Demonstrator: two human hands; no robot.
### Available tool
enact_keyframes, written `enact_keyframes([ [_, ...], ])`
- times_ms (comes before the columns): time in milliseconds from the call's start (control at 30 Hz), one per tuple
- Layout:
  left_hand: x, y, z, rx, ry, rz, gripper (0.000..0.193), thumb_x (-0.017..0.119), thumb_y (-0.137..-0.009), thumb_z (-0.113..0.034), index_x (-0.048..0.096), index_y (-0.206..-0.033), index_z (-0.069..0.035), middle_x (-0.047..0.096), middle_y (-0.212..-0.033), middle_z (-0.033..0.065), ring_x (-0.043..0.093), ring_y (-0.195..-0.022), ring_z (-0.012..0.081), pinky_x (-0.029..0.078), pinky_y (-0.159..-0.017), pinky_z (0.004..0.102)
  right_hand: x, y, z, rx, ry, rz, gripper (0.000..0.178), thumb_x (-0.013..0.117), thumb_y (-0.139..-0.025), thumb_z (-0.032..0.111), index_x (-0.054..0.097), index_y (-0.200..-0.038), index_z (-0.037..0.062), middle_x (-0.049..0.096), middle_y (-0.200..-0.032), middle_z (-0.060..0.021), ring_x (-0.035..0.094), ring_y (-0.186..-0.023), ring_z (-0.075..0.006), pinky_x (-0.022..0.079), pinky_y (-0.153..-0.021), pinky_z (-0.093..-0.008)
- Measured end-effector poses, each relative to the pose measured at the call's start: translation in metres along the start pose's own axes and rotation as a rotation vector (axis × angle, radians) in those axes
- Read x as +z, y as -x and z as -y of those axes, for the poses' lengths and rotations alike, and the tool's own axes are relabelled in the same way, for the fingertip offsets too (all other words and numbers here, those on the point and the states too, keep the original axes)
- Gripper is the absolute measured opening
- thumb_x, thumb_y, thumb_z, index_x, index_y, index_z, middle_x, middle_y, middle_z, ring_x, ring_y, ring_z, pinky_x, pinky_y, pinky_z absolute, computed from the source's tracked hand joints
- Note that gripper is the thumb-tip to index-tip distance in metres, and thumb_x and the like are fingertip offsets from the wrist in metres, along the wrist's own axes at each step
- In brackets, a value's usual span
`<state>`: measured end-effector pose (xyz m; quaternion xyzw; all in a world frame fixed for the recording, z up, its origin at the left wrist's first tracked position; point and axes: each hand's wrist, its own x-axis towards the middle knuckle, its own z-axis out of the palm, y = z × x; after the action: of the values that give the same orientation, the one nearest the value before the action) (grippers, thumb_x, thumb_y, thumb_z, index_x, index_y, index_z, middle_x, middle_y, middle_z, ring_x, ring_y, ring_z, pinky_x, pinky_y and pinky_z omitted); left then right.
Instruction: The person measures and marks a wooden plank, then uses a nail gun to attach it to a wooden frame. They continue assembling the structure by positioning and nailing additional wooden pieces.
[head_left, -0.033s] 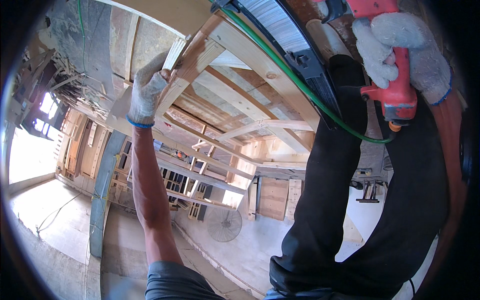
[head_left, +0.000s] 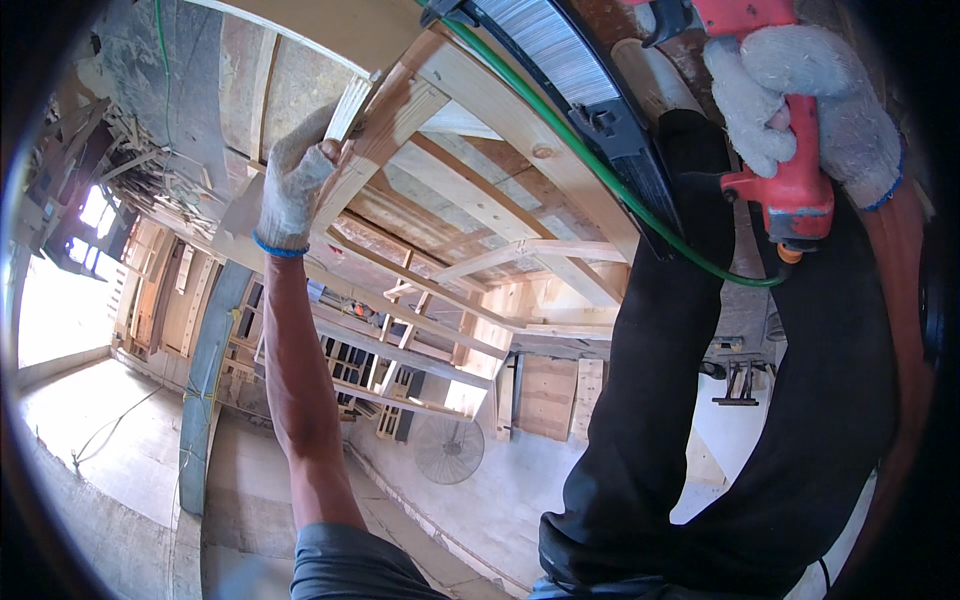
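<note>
My left hand (head_left: 295, 185), in a pale knit glove with a blue cuff, is closed round the edge of a wooden frame (head_left: 385, 135). The thumb lies against the end of a board in that frame. At the upper right, my right hand (head_left: 790, 95), gloved alike, grips the handle of a red nail gun (head_left: 790, 205). Its long black magazine (head_left: 560, 65) shows a row of thin silver fasteners and slants over the frame's right side. A green air hose (head_left: 640, 200) joins the handle's base and runs along the magazine. The nail gun's nose is out of view.
Both legs in black trousers (head_left: 650, 350) fill the right. Slatted wooden frames (head_left: 430, 330) stand beyond the held one. A round fan (head_left: 449, 448) is at lower middle, a blue-grey beam (head_left: 205, 400) at left. Scrap wood (head_left: 135, 160) is heaped at far left.
</note>
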<state>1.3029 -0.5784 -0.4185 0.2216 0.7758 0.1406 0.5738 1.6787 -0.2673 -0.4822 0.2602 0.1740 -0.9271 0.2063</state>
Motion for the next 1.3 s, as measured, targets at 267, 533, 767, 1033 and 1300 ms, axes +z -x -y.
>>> enact_keyframes([
  [267, 0.001, -0.004, -0.005, -0.015, 0.027, 0.027, 0.062, 0.062, -0.099, -0.038, 0.058, -0.140, 0.008, 0.071, -0.121, 0.0112, 0.062, -0.110, 0.0144, 0.047, -0.100, 0.0299, -0.003, 0.007, -0.002, -0.045, 0.037, -0.008, 0.031, 0.064, -0.094, 0.037, 0.055, -0.079, 0.0116, 0.054, -0.064, -0.0001, 0.059, -0.054, -0.0149, 0.053, -0.056, -0.0325],
  [533, 0.004, -0.001, -0.013, 0.035, -0.068, 0.004, 0.086, 0.063, -0.092, -0.062, 0.057, -0.140, 0.009, 0.069, -0.117, 0.0090, 0.058, -0.108, 0.0128, 0.045, -0.097, 0.0292, -0.006, -0.001, -0.009, -0.022, 0.010, 0.006, 0.034, 0.062, -0.096, 0.040, 0.054, -0.078, 0.0132, 0.053, -0.061, 0.0010, 0.059, -0.052, -0.0130, 0.053, -0.055, -0.0303],
  [767, 0.005, -0.002, -0.013, 0.022, -0.056, 0.016, 0.074, 0.064, -0.093, -0.050, 0.058, -0.141, 0.006, 0.070, -0.121, 0.0109, 0.059, -0.111, 0.0151, 0.044, -0.102, 0.0306, 0.025, 0.000, 0.010, -0.039, -0.162, -0.144, 0.026, 0.064, -0.086, 0.026, 0.059, -0.077, 0.0027, 0.057, -0.065, -0.0102, 0.059, -0.056, -0.0229, 0.052, -0.059, -0.0373],
  [1033, 0.007, -0.004, -0.016, 0.052, -0.079, 0.049, 0.092, 0.060, -0.093, -0.065, 0.052, -0.143, 0.011, 0.068, -0.124, 0.0126, 0.057, -0.117, 0.0168, 0.041, -0.105, 0.0312, 0.003, -0.004, -0.003, -0.038, -0.006, -0.013, 0.031, 0.061, -0.093, 0.036, 0.055, -0.077, 0.0102, 0.054, -0.063, -0.0033, 0.058, -0.053, -0.0168, 0.052, -0.056, -0.0332],
  [1300, 0.000, -0.003, -0.006, -0.053, -0.065, 0.020, 0.081, 0.063, -0.096, -0.057, 0.055, -0.142, 0.009, 0.069, -0.122, 0.0109, 0.059, -0.111, 0.0152, 0.045, -0.101, 0.0302, 0.004, -0.001, 0.000, -0.054, 0.063, -0.018, 0.036, 0.064, -0.095, 0.040, 0.055, -0.074, 0.0120, 0.052, -0.064, -0.0001, 0.054, -0.050, -0.0125, 0.049, -0.050, -0.0298],
])
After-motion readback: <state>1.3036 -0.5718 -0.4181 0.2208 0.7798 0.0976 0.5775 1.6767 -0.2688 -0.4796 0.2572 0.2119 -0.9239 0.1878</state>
